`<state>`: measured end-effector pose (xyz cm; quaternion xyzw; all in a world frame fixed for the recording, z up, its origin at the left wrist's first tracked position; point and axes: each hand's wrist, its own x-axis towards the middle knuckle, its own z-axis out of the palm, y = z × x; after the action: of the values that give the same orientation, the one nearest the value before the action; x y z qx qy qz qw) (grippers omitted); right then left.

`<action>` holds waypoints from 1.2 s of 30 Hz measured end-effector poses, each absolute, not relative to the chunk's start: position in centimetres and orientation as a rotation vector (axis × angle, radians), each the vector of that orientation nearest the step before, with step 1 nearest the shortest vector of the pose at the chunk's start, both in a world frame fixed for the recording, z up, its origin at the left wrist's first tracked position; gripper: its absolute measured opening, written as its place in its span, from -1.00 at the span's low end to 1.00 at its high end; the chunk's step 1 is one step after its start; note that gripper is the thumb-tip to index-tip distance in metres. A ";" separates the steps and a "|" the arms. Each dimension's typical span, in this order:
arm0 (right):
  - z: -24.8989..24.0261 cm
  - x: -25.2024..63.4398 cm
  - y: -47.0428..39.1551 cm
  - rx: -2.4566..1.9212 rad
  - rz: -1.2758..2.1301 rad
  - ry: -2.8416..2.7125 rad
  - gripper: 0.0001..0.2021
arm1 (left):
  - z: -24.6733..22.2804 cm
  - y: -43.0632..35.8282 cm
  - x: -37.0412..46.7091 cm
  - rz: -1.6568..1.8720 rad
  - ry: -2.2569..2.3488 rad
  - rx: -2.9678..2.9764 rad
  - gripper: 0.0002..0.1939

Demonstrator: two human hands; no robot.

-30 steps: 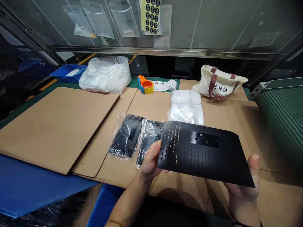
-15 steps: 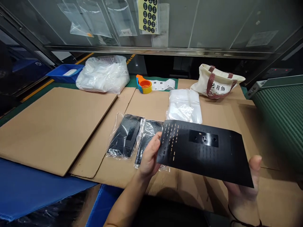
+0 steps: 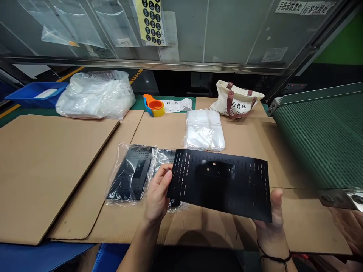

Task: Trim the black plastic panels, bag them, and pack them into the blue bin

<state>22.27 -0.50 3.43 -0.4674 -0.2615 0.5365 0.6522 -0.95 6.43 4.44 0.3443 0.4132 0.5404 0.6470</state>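
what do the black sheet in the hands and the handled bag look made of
Black sheet: probably thin plastic, smooth and semi-gloss, judging by its soft reflections; coated metal is possible. Handled bag: likely canvas or similar cloth, matte, given its soft, sagging folds.

High beyond the left grip point(image 3: 157, 190), a yellow sticker sheet point(image 3: 152, 23) carries rows of black round stickers, each marked "8月". Beyond the right grip point(image 3: 269, 211), a cream tote bag point(image 3: 241, 97) reads "去摸鱼". High beyond that same grip and off to its right, two white labels read "手指套放置处" on the left label point(image 3: 290, 6) and "标签放置处" on the right label point(image 3: 317, 8). Print on the paper strip point(image 3: 177, 105), beyond and between both grips, is too small to read.
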 end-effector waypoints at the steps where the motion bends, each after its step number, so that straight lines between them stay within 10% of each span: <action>1: 3.6 22.2 -0.4 -1.070 1.208 -0.630 -0.42 | 4.4 6.5 -1.0 1.239 0.963 0.810 -0.73; 16: 3.5 21.9 -0.6 -1.245 0.915 -1.182 -0.72 | 3.4 7.0 -1.9 1.374 1.431 1.489 -0.65; 23: 3.5 21.0 -0.3 -1.433 0.082 -1.561 -0.36 | 3.0 5.5 -0.7 1.588 1.077 1.191 -0.39; 36: 3.7 20.9 0.3 -1.412 0.506 -1.329 -0.15 | 2.5 4.0 1.2 1.630 1.095 1.100 -0.44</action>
<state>20.87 0.32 3.70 -0.5937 -0.5587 0.2127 0.5386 1.23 4.01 2.54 0.4409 0.4390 0.6535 0.4311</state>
